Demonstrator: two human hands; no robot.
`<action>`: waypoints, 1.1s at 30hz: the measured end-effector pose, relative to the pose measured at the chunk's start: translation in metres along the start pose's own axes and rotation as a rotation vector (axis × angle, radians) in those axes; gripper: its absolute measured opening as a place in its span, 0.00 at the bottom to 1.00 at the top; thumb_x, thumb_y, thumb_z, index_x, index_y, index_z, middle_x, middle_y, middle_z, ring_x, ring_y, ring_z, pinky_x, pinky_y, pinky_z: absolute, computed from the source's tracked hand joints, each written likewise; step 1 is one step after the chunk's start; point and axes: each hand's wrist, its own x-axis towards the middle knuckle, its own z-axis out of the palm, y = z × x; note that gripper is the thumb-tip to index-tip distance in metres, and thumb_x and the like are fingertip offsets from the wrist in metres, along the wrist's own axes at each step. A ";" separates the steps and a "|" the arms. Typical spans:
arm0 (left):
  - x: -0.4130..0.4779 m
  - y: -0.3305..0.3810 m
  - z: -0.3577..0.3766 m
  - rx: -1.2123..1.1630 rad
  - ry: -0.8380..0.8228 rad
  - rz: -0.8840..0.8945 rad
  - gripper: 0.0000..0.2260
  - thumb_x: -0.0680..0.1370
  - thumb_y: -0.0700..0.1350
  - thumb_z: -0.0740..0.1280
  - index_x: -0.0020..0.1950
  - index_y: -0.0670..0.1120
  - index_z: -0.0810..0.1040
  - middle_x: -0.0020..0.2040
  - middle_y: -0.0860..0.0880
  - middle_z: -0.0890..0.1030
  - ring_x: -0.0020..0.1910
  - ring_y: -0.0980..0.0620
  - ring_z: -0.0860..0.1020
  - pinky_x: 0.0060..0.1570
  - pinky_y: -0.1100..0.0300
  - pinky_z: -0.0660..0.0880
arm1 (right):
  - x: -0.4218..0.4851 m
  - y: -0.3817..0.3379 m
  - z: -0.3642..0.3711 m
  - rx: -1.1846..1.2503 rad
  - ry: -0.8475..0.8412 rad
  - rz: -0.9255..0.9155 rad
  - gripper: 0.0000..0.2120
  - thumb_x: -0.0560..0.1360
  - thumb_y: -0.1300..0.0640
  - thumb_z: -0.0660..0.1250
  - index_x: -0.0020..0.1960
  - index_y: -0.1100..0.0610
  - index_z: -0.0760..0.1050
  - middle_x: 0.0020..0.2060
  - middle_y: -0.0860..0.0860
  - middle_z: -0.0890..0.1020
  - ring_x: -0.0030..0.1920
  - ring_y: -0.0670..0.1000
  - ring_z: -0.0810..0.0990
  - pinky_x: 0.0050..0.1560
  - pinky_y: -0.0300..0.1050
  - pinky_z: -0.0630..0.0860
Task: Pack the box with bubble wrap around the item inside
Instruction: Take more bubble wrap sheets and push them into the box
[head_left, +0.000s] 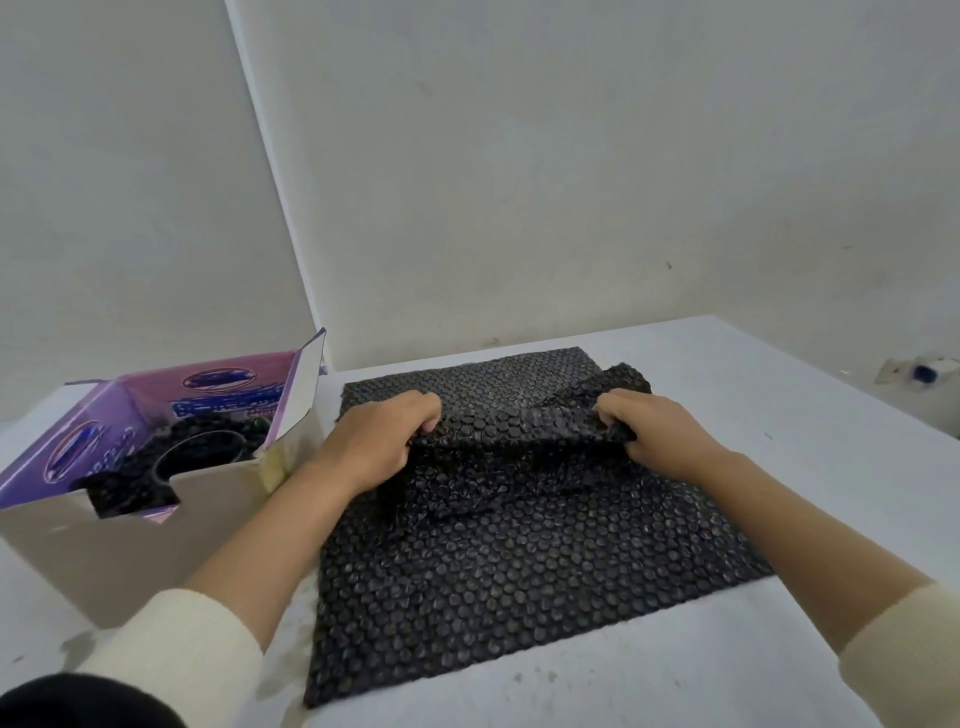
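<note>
the left hand (382, 441) is gripping a raised fold of the black bubble wrap (519, 561), fingers curled over its edge. the right hand (652, 434) is pinching the same fold at its other end, fingers curled around the bunched plastic. both hands are lifting the fold a little above the rest of the sheet, which is lying flat on the white desk (779, 415) in front of the person. cream sleeves (176, 654) are covering the forearms near the elbows. to the left of the sheet, just beside it, the open box (130, 545) is sitting on the desk with purple flaps standing up. inside it, more black bubble wrap is surrounding a dark round item (202, 449), only partly showing.
</note>
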 end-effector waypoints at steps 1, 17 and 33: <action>-0.002 0.000 0.002 -0.001 -0.040 0.013 0.17 0.68 0.31 0.60 0.43 0.53 0.63 0.44 0.53 0.74 0.38 0.48 0.71 0.38 0.55 0.66 | -0.003 0.000 0.002 0.019 -0.022 -0.007 0.19 0.65 0.69 0.63 0.38 0.47 0.58 0.36 0.42 0.68 0.39 0.53 0.69 0.33 0.40 0.63; -0.003 -0.002 0.027 -0.273 -0.164 -0.163 0.16 0.68 0.55 0.73 0.45 0.53 0.68 0.45 0.54 0.74 0.40 0.55 0.71 0.40 0.57 0.68 | -0.019 0.001 0.012 0.457 -0.038 0.195 0.21 0.62 0.47 0.78 0.40 0.51 0.66 0.42 0.53 0.78 0.43 0.53 0.74 0.43 0.47 0.69; -0.004 0.020 -0.030 -0.585 -0.199 -0.142 0.23 0.69 0.53 0.73 0.61 0.45 0.77 0.62 0.49 0.78 0.62 0.51 0.74 0.65 0.55 0.68 | -0.014 -0.010 -0.063 0.719 -0.055 0.266 0.12 0.63 0.57 0.77 0.37 0.62 0.76 0.30 0.52 0.77 0.28 0.47 0.75 0.29 0.36 0.69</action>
